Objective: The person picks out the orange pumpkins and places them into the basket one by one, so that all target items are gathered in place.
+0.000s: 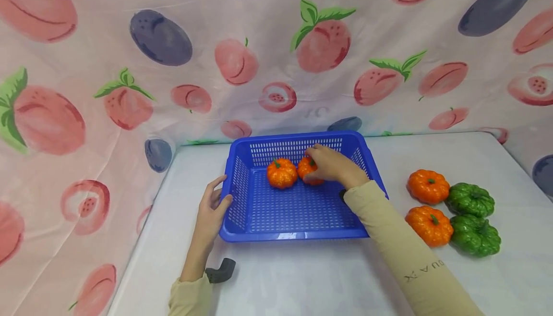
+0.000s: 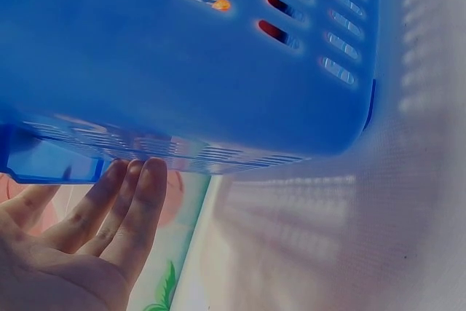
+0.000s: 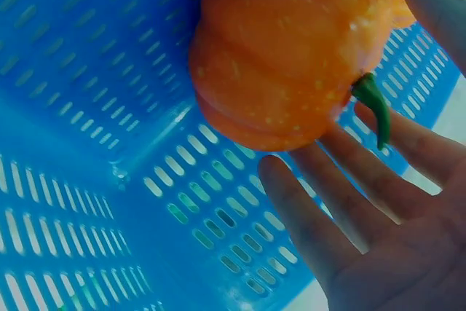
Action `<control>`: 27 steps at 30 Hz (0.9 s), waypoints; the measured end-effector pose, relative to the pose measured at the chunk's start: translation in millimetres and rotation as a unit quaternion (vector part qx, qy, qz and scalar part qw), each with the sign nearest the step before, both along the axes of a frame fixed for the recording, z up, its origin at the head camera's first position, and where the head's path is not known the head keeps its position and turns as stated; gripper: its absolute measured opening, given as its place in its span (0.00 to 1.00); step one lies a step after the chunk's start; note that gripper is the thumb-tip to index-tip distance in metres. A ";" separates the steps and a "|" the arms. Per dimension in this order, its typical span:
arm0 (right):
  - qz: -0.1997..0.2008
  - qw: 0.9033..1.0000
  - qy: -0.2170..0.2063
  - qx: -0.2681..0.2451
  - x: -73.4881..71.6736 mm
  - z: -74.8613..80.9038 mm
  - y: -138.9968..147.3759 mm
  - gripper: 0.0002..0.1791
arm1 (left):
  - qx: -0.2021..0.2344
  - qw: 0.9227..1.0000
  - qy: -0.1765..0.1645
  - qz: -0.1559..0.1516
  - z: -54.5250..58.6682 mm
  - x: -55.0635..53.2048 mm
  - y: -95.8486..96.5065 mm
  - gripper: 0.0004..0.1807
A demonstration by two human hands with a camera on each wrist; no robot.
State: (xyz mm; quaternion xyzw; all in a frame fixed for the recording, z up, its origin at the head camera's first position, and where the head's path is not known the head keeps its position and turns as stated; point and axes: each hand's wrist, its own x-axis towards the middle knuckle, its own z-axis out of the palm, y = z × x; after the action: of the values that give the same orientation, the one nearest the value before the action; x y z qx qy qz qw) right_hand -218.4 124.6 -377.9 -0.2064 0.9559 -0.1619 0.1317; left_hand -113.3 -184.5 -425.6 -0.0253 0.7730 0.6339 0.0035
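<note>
In the head view my right hand [image 1: 330, 164] reaches into a blue plastic basket [image 1: 298, 236]. Thumb and fingers sit around a small orange pumpkin [image 3: 291, 56] with a green stem, which the hand holds near the basket floor. Close against it lies a second orange pumpkin [image 1: 282, 173]. My left hand [image 1: 211, 210] touches the basket's left side. In the left wrist view its fingers [image 2: 142, 205] look fairly straight, tips at the outer wall.
Right of the basket, two orange pumpkins [image 1: 428, 187] [image 1: 429, 226] and two green pumpkins [image 1: 470, 199] [image 1: 475, 235] lie on the white table [image 1: 298, 277]. A dark grey curved piece [image 1: 221, 270] is beside the left wrist. A fruit-print cloth [image 1: 259, 18] hangs behind.
</note>
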 end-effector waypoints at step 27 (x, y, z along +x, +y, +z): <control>-0.021 0.998 0.062 -0.011 33.1 43.3 24.9 0.39 | 0.005 1.000 -0.003 0.002 1.6 0.0 1.1 0.28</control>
State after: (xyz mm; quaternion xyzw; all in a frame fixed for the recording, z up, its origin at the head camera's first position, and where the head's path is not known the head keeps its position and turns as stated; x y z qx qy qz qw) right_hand -185.3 149.5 -334.6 -0.1974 0.9646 -0.1619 0.0663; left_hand -113.3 -183.4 -424.0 -0.0285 0.7694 0.6381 0.0048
